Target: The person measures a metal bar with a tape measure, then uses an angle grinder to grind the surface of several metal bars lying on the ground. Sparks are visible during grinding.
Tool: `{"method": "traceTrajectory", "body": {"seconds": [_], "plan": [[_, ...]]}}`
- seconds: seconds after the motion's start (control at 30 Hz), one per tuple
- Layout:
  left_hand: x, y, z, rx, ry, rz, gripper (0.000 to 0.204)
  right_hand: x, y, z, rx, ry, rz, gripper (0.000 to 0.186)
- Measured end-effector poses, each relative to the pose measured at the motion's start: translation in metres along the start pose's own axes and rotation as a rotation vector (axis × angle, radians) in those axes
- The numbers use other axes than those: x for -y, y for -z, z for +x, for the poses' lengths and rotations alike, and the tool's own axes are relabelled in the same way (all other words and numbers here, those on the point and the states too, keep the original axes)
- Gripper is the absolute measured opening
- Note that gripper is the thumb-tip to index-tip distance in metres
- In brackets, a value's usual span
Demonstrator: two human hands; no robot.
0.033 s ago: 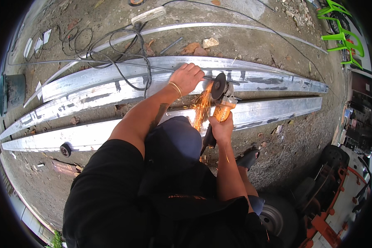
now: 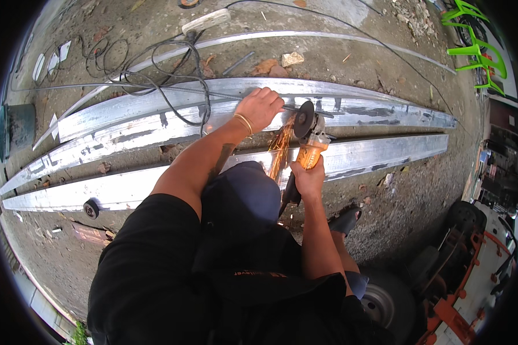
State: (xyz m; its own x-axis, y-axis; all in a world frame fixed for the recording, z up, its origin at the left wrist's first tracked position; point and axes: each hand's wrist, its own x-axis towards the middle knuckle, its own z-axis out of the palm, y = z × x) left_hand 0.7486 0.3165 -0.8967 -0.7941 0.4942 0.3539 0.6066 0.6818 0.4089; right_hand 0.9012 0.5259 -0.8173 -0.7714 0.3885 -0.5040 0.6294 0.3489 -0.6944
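Observation:
My right hand (image 2: 309, 180) grips an orange angle grinder (image 2: 311, 154) by its body. The grinder's dark cutting disc (image 2: 304, 119) meets a thin metal rod (image 2: 224, 95). Orange sparks (image 2: 280, 150) spray from the contact down toward me. My left hand (image 2: 260, 109) is closed over the rod just left of the disc, and a short end of the rod shows to the disc's right. Under the rod lie long silver metal channels (image 2: 362, 115), scuffed with dark patches. A second silver length (image 2: 397, 154) lies nearer to me.
A tangled black cable (image 2: 204, 95) crosses the channels on the left, by a white power strip (image 2: 207, 20). A dark bin (image 2: 18, 129) stands far left. A small dark wheel (image 2: 91, 209) rests beside the nearer length. Green chairs (image 2: 479, 52) and a tyre (image 2: 388, 305) are at right.
The spray of sparks has become thinner. Both hands and the grinder stay in nearly the same place.

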Motion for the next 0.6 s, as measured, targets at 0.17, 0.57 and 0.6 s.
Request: {"method": "traceTrajectory", "body": {"seconds": [0.17, 0.57, 0.6], "plan": [[0.001, -0.002, -0.001, 0.075, 0.01, 0.008, 0.022, 0.003, 0.004, -0.001, -0.022, 0.035, 0.043, 0.053], [-0.007, 0.026, 0.039, 0.283, 0.119, -0.029, 0.029, -0.005, 0.078, -0.007, -0.217, 0.099, 0.219, 0.047], [-0.007, 0.03, 0.046, 0.318, 0.16, -0.068, 0.03, -0.01, 0.085, -0.008, -0.249, 0.104, 0.225, 0.047]]}}
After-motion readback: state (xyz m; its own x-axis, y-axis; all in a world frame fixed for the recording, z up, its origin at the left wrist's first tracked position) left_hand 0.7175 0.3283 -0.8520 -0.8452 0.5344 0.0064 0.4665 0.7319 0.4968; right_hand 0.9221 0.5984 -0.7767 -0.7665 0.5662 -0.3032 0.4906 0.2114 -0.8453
